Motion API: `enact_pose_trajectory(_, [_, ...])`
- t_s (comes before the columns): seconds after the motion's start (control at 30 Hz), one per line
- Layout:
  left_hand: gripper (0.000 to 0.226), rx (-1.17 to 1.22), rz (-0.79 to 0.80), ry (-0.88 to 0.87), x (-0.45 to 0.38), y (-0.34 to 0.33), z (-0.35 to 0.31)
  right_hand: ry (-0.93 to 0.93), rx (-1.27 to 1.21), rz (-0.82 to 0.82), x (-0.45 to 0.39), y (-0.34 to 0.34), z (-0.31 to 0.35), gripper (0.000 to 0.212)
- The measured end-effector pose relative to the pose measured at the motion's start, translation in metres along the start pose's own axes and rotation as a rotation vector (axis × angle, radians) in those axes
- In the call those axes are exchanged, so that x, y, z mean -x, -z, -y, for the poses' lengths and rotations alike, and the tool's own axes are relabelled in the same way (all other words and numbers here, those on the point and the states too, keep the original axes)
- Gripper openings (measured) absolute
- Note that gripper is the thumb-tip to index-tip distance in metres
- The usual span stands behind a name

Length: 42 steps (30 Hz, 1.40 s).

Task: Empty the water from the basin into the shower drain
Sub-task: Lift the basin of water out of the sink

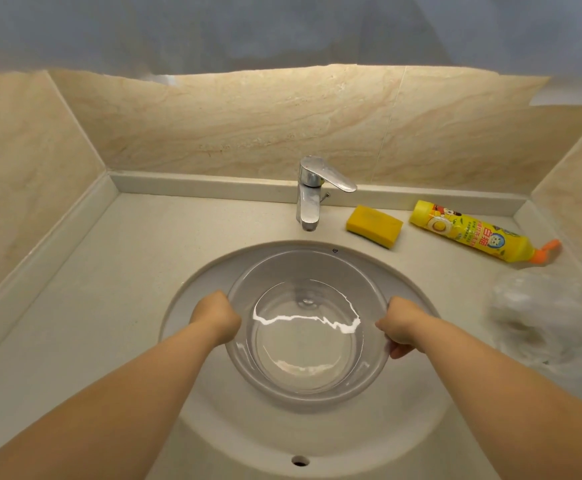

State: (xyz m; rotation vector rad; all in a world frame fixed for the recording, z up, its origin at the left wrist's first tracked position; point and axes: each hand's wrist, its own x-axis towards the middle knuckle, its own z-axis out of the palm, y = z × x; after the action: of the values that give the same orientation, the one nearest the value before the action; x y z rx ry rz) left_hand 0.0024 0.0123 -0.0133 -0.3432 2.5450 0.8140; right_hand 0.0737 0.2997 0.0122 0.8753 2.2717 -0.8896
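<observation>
A clear bowl-shaped basin [306,375] sits inside the round sink [192,296], near the middle of the worktop [109,278]. There is water [308,341] in it — you can see a bright wavy line of light on top. The water fills only the lower part.

The left hand [218,315] is at 9 o'clock on the basin, and its grip is closed over the rim. The right hand [402,325] is at 3 o'clock, and its grip is pinched on the rim too, with the thumb below. Both hands hold the basin, one on each side.

The tap [312,192] stands at 12 o'clock, just behind the sink. A yellow sponge [374,225] lies at about 1 o'clock, and a yellow bottle [473,232] lies on its side at 2 o'clock. Some crinkly clear plastic [552,317] sits at 3 o'clock, well apart from the hand.

The step now looks like lifting the basin out. To do it well, both hands should go up together so the basin stays flat — if one side dips, water will spill. Lift slowly, because water slides around and can slosh over the edge. Keep clear of the tap on the way up. The shower drain is not in view, so the basin must be carried there, held level with small steps.
</observation>
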Motion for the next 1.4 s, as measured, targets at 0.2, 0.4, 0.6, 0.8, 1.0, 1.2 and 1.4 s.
enact_pose_trajectory(0.2, [0.01,0.155,-0.035,-0.037,0.034,0.014,0.003,0.062,-0.092,-0.046,0.029,0.014,-0.003,0.014])
enact_pose_trajectory(0.4, [0.016,0.233,-0.038,-0.126,0.074,0.035,0.0,0.106,-0.175,-0.112,0.08,0.024,-0.015,0.018])
enact_pose_trajectory(0.6, [0.007,0.183,0.008,-0.283,0.112,0.056,-0.002,0.113,-0.311,-0.256,0.157,0.017,-0.036,0.022])
enact_pose_trajectory(0.8, [0.011,0.108,0.105,-0.421,0.153,0.07,-0.009,0.038,-0.432,-0.331,0.233,-0.001,-0.071,0.01])
enact_pose_trajectory(1.0, [0.004,0.01,0.209,-0.552,0.214,0.047,-0.02,-0.071,-0.559,-0.427,0.315,-0.026,-0.138,0.016])
enact_pose_trajectory(1.2, [0.007,-0.052,0.349,-0.696,0.29,-0.007,-0.031,-0.213,-0.718,-0.538,0.394,-0.053,-0.226,0.032])
enact_pose_trajectory(1.4, [0.012,-0.136,0.447,-0.85,0.38,-0.072,-0.031,-0.358,-0.699,-0.61,0.472,-0.083,-0.321,0.01])
